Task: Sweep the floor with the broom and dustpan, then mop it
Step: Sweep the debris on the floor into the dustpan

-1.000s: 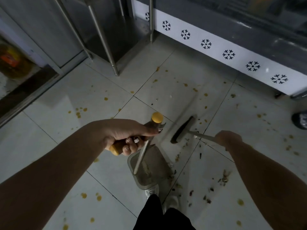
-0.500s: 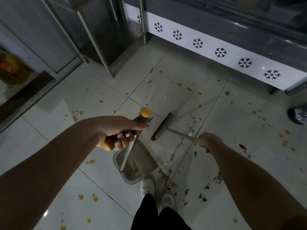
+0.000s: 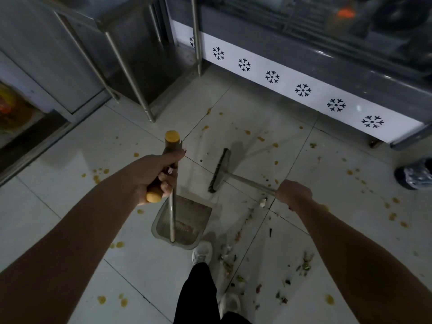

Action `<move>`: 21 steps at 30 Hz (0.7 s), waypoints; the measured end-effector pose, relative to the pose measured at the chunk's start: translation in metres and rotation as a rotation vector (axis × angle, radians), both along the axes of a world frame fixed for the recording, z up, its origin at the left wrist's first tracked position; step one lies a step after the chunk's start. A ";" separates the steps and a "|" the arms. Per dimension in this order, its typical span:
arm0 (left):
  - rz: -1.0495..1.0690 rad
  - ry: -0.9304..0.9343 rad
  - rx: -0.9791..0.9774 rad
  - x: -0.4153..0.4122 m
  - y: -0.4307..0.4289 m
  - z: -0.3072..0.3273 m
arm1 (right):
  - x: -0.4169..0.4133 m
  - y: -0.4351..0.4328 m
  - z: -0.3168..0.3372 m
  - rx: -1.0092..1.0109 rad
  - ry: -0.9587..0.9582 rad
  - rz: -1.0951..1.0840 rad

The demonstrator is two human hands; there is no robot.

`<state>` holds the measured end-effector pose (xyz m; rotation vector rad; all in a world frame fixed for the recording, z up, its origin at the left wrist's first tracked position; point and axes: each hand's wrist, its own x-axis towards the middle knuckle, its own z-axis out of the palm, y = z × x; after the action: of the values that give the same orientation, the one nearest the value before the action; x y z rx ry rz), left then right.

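My left hand (image 3: 156,175) grips the yellow-capped handle (image 3: 172,136) of a long-handled dustpan. Its grey pan (image 3: 184,220) rests on the tiled floor in front of my feet, with scraps inside. My right hand (image 3: 294,191) grips the metal stick of the broom. The dark broom head (image 3: 219,170) lies on the floor just beyond the pan's open mouth, angled. Food scraps (image 3: 236,258) trail along the tile joint to the right of the pan, down toward my shoes. Orange stains (image 3: 259,138) dot the white tiles.
A chest freezer with a white snowflake panel (image 3: 301,90) runs along the far right. Steel table legs (image 3: 131,78) stand at the far left-centre. A dark bin with a plastic liner (image 3: 416,175) sits at the right edge. My white shoes (image 3: 202,252) stand near the pan.
The broom head has swung left and nearer to the dustpan's mouth. The dustpan handle now stands more upright in my left hand. The view has tilted down.
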<state>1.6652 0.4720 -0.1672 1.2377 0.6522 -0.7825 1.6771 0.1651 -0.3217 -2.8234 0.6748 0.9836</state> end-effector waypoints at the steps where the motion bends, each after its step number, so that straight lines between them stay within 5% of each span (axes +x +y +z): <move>1: 0.036 -0.003 -0.024 0.006 0.002 -0.002 | 0.007 0.006 -0.003 0.018 -0.017 -0.014; 11: 0.374 0.014 -0.123 0.086 0.028 -0.028 | 0.121 0.103 -0.042 0.448 0.060 -0.487; 16: 0.367 -0.003 -0.063 0.123 0.031 -0.037 | 0.176 0.143 -0.063 0.473 0.139 -0.452; 21: 0.319 -0.028 -0.001 0.146 0.020 -0.042 | 0.190 0.131 -0.072 0.238 0.106 -0.189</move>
<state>1.8117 0.4916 -0.2092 1.1067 0.8026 -0.4993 1.8666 0.2962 -0.3935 -2.4676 0.7627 1.1037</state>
